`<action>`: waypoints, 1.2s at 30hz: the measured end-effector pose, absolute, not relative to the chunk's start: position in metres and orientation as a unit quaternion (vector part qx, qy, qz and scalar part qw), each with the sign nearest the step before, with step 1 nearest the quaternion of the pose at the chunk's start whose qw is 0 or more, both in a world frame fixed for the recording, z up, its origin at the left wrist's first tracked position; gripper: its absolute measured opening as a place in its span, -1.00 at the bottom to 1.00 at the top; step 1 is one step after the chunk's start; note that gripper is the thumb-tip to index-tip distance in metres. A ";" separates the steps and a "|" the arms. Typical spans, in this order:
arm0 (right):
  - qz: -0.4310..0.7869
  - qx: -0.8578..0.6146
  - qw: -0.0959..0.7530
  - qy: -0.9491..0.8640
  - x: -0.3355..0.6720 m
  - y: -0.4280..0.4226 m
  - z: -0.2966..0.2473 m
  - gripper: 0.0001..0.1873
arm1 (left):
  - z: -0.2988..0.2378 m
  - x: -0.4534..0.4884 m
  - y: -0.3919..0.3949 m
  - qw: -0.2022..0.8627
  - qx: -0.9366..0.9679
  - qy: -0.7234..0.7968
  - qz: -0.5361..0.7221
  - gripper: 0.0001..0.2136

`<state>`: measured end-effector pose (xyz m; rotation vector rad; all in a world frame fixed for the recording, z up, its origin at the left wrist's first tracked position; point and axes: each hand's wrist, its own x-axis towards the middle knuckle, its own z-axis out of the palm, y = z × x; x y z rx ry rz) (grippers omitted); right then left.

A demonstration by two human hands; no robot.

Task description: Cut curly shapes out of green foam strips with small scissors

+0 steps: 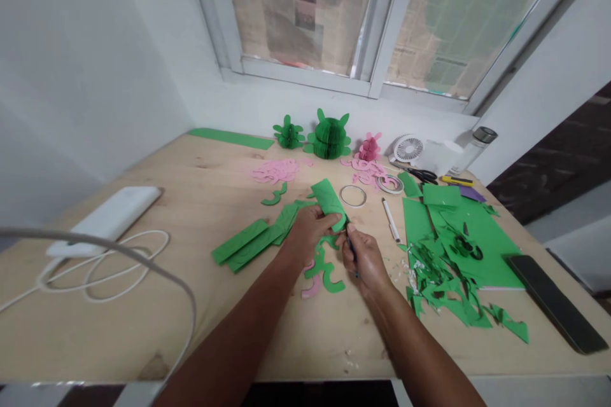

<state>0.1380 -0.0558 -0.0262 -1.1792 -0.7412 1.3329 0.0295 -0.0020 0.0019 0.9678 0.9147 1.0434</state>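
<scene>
My left hand (309, 229) presses down on a folded green paper strip (329, 200) at the middle of the wooden table (200, 305), fingers closed over its near end. My right hand (363, 261) is closed round a thin dark pen (353, 253), its tip touching the strip's near edge. Curved green cut-outs (327, 273) and a pink cut-out (311, 288) lie just under both hands. More green strips (252, 238) lie to the left of my left hand.
Green sheets and scraps (453, 254) cover the right side, with a dark phone (554, 302) at the right edge. A white pen (390, 219), tape rolls (353, 196), scissors (422, 175), small fan (408, 148), paper cacti (328, 137) stand behind. White power bank (107, 219) and cable (109, 267) at left.
</scene>
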 end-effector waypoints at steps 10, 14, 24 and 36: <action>0.575 -0.497 0.567 -0.318 0.138 -0.056 -0.028 -0.46 | 0.003 0.028 -0.001 0.654 0.440 0.416 0.453 -0.84; 0.573 -0.494 0.573 -0.314 0.137 -0.056 -0.027 -0.45 | 0.002 0.028 0.000 0.653 0.450 0.411 0.449 -0.85; 0.572 -0.496 0.570 -0.319 0.138 -0.056 -0.027 -0.47 | -0.001 0.026 0.001 0.658 0.476 0.394 0.429 -0.83; 0.573 -0.497 0.567 -0.321 0.138 -0.056 -0.030 -0.45 | -0.004 0.024 0.004 0.657 0.500 0.383 0.413 -0.83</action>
